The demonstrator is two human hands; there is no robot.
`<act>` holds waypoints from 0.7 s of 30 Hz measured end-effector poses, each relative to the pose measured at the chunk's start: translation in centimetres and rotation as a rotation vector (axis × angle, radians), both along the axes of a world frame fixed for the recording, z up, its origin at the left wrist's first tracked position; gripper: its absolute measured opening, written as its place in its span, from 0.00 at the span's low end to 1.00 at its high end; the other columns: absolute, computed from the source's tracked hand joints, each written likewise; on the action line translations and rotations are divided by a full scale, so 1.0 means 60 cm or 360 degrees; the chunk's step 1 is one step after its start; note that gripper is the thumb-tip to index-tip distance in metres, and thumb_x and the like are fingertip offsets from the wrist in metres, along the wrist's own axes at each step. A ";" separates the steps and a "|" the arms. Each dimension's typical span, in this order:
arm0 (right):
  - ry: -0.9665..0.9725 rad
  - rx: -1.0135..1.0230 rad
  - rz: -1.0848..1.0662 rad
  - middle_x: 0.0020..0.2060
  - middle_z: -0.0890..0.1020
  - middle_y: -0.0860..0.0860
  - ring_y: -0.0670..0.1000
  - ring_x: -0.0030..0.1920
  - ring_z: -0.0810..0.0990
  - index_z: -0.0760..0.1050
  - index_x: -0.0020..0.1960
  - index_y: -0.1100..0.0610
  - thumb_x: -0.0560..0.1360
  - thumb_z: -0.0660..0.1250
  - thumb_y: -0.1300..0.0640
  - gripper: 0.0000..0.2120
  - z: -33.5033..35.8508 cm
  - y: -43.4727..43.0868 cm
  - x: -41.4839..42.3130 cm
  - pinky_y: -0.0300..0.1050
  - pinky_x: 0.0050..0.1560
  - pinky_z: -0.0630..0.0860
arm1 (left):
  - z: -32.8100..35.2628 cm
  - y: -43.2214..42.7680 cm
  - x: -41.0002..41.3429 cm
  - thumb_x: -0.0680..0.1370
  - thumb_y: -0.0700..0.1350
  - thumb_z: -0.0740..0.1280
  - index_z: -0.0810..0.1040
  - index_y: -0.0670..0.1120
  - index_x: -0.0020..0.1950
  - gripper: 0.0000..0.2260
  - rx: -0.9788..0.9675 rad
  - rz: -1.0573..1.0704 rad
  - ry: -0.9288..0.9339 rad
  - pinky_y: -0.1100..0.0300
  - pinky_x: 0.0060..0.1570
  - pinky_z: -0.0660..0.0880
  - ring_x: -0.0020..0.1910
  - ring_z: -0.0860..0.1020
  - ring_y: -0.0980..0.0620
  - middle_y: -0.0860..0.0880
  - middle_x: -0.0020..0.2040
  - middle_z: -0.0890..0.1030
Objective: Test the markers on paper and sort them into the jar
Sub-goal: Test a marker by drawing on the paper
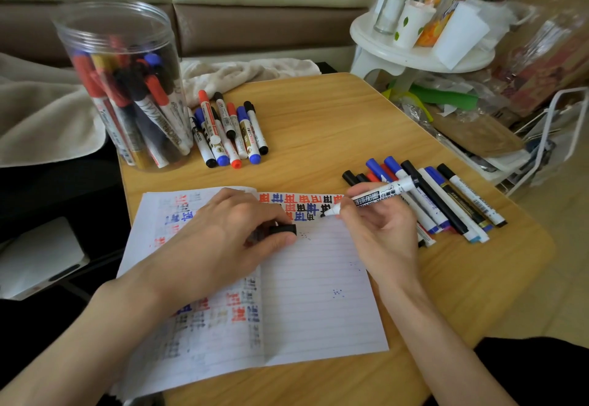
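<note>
**A:** so what's actually sitting on the wooden table [334, 125]?

**B:** clear plastic jar [127, 86] at about 10 o'clock, stuffed with markers. Loose bunch of capped markers [231, 128] just beside it, around 11. Open lined notebook [287, 294] covers the 6 o'clock side, with red, blue and black test scribbles along its top.

**A:** and the right?

**B:** row of markers [446, 195] at 3 o'clock, lying side by side.

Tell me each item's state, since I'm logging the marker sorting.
Jar: upright, lidless, partly filled with markers.
Notebook: open, marks along top.
Marker: uncapped, tip on paper, in right hand.
Cap: off, in left hand.
Loose markers: capped, lying on table.
</note>
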State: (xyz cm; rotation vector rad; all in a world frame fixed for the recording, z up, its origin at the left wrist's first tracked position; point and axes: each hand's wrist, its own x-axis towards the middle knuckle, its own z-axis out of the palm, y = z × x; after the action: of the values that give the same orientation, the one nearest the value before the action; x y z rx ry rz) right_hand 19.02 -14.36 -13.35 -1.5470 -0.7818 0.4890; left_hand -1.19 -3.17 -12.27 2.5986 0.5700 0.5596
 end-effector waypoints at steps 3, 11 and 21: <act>0.0014 0.0017 0.0038 0.45 0.88 0.55 0.56 0.48 0.88 0.80 0.52 0.59 0.76 0.74 0.68 0.08 0.002 -0.001 0.000 0.51 0.53 0.84 | 0.001 -0.001 0.000 0.81 0.65 0.58 0.80 0.58 0.56 0.16 0.0012 0.0006 -0.0005 0.72 0.60 0.62 0.50 0.73 0.60 0.61 0.46 0.81; -0.0028 0.0036 0.0111 0.44 0.87 0.54 0.55 0.50 0.87 0.79 0.50 0.61 0.73 0.73 0.73 0.11 0.007 -0.002 -0.003 0.63 0.57 0.82 | 0.002 -0.001 0.001 0.81 0.64 0.59 0.80 0.59 0.57 0.15 -0.0010 0.0000 0.0020 0.71 0.59 0.63 0.50 0.74 0.61 0.62 0.47 0.81; 0.0072 -0.0002 0.0040 0.45 0.87 0.55 0.53 0.50 0.87 0.79 0.49 0.63 0.74 0.72 0.73 0.08 0.007 -0.005 0.002 0.52 0.55 0.84 | -0.004 0.002 0.004 0.81 0.67 0.55 0.80 0.59 0.57 0.18 0.0014 0.0003 0.0024 0.68 0.59 0.64 0.49 0.75 0.61 0.62 0.46 0.81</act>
State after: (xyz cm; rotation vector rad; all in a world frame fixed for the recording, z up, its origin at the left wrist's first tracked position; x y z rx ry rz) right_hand 19.12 -14.63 -12.91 -1.5236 -0.7671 0.5415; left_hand -0.95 -3.04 -12.49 2.6129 0.5764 0.5454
